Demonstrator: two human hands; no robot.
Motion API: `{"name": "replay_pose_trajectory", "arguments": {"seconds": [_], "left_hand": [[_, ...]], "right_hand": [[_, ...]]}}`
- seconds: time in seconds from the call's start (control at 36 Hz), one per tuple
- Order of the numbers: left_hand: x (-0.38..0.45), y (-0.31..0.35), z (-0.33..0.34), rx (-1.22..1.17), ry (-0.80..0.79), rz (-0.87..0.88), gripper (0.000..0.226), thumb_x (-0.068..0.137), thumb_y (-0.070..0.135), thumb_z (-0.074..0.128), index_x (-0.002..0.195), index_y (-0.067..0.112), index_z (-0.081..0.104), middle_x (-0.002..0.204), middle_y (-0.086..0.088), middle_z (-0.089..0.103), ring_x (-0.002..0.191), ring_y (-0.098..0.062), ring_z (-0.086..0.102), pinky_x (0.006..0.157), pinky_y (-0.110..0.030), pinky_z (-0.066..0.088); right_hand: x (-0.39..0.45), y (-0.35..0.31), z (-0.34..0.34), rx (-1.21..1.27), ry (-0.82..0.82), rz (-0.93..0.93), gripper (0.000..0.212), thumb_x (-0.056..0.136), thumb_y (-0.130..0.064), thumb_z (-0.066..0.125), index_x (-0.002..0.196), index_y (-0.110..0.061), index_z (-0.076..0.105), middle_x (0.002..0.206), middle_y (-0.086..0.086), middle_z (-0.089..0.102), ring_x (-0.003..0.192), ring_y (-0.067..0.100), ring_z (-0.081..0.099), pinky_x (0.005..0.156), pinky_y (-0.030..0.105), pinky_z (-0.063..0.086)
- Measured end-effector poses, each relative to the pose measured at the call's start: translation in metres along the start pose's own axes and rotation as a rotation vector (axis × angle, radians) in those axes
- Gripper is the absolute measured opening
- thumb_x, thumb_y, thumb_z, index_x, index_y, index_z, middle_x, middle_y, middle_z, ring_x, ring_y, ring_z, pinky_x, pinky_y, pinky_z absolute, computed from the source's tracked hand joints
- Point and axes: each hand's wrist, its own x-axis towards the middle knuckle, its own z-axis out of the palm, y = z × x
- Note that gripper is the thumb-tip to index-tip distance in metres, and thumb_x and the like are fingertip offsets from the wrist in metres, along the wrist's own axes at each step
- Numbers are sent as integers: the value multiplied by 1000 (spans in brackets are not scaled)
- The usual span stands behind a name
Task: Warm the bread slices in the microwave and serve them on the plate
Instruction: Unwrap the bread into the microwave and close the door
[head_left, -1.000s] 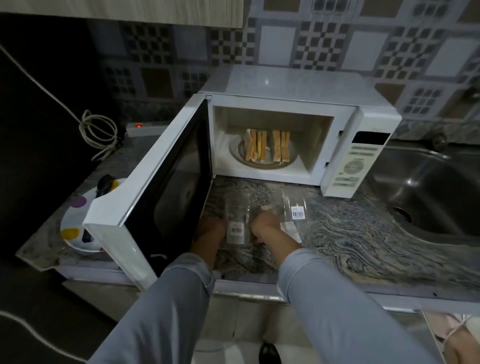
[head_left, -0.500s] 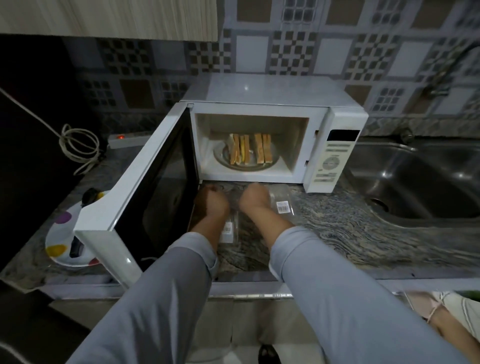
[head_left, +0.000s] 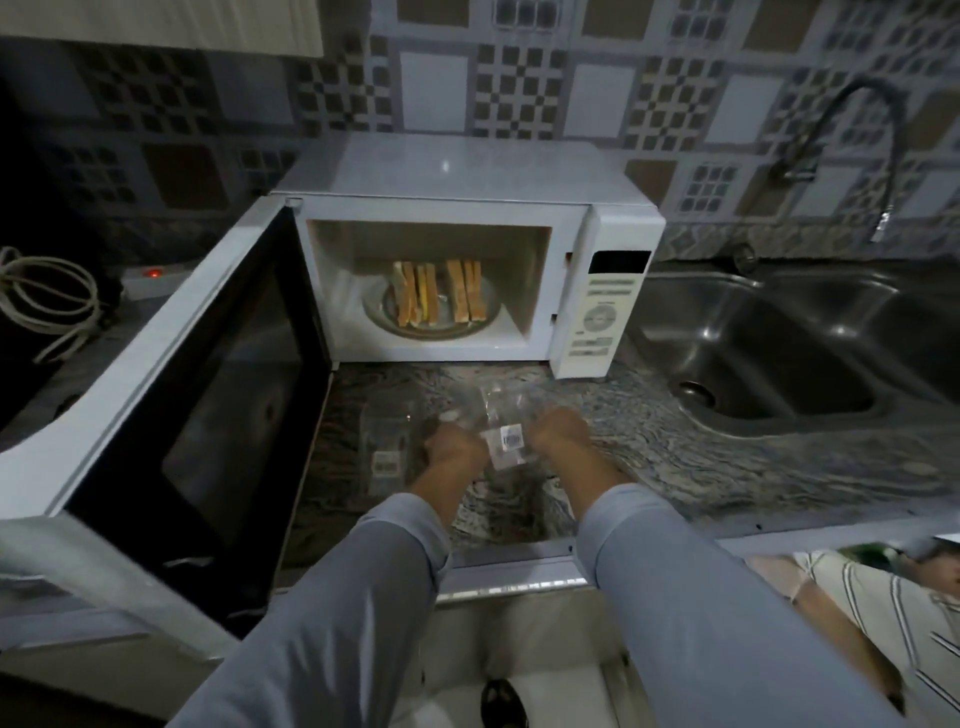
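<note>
The white microwave (head_left: 467, 171) stands on the counter with its door (head_left: 171, 374) swung wide to the left. Several bread slices (head_left: 439, 297) stand on edge on the glass turntable (head_left: 492, 317) inside. In front of it, my left hand (head_left: 452, 451) and my right hand (head_left: 558, 431) both grip a clear plastic bag with a barcode label (head_left: 511, 440), held just above the counter. A second clear bag (head_left: 387, 447) lies flat on the counter left of my left hand. No serving plate shows in this view.
The granite counter (head_left: 727, 457) runs right to a steel sink (head_left: 779, 358) with a curved tap (head_left: 857, 135). A power strip with a red light (head_left: 150, 278) and coiled cable (head_left: 47, 301) sit far left. A person in a striped top (head_left: 883, 613) is at the lower right.
My hands left the first bag on the counter, reached toward the microwave, then came back and now hold the second clear bag. The view shifted left, and the spotted plate went out of sight.
</note>
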Motion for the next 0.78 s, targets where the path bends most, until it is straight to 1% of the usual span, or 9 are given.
{"name": "replay_pose_trajectory", "arguments": {"seconds": [0.17,0.28,0.31,0.42,0.53,0.58,0.64,0.69,0.78], "left_hand": [[3,-2,7,88,35,-42,38,94,34,52,119,6,62,126,-9,61,117,-23,59,92,-27,47],[14,-1,10,-42,-77,-82,39,88,18,61,123,0,60,125,-15,62,116,-29,60,98,-36,50],[16,-1,10,-50,-80,-81,39,89,19,60,123,-1,60,124,-16,62,115,-30,60,97,-36,50],[18,-1,10,21,18,-80,42,91,34,56,113,0,65,117,-12,67,108,-27,65,88,-32,52],[20,0,8,-98,-83,-68,36,89,17,56,120,0,62,121,-15,65,111,-29,63,95,-37,52],[20,-1,8,-95,-73,-64,36,91,19,54,121,1,62,122,-15,64,113,-30,61,96,-37,51],[18,-1,8,-52,-62,-59,38,93,26,52,119,1,63,121,-14,64,111,-28,63,88,-30,53],[16,0,7,60,-20,-48,42,95,33,49,115,0,64,118,-13,65,108,-26,64,77,-28,48],[12,2,9,111,24,9,34,95,23,47,116,3,64,121,-11,63,115,-27,59,93,-31,46]], "right_hand": [[7,0,-3,-89,-15,-6,44,97,-34,40,127,-6,57,135,12,54,124,27,52,97,31,43],[13,3,-3,-113,-37,-11,41,98,-31,40,125,-4,57,133,14,55,124,29,52,98,33,43],[16,5,-1,-123,-49,-10,42,100,-30,37,124,-3,57,132,15,56,123,29,53,97,34,43],[20,10,2,-135,-88,7,40,100,-28,41,120,0,60,129,15,59,119,27,56,95,30,44],[24,13,5,-63,-100,49,38,96,-23,51,123,3,56,127,17,60,117,29,57,91,30,47],[23,14,8,-35,-90,52,42,97,-29,48,121,4,57,126,19,59,116,31,57,91,32,47],[20,14,9,-34,-69,45,46,97,-33,45,121,4,57,129,19,57,119,32,55,94,34,46],[21,14,9,-48,-69,40,45,98,-33,43,122,3,56,131,19,56,121,31,54,96,33,44],[21,10,9,-4,-22,44,42,97,-31,46,124,-1,55,131,18,56,121,31,54,93,33,46]]}}
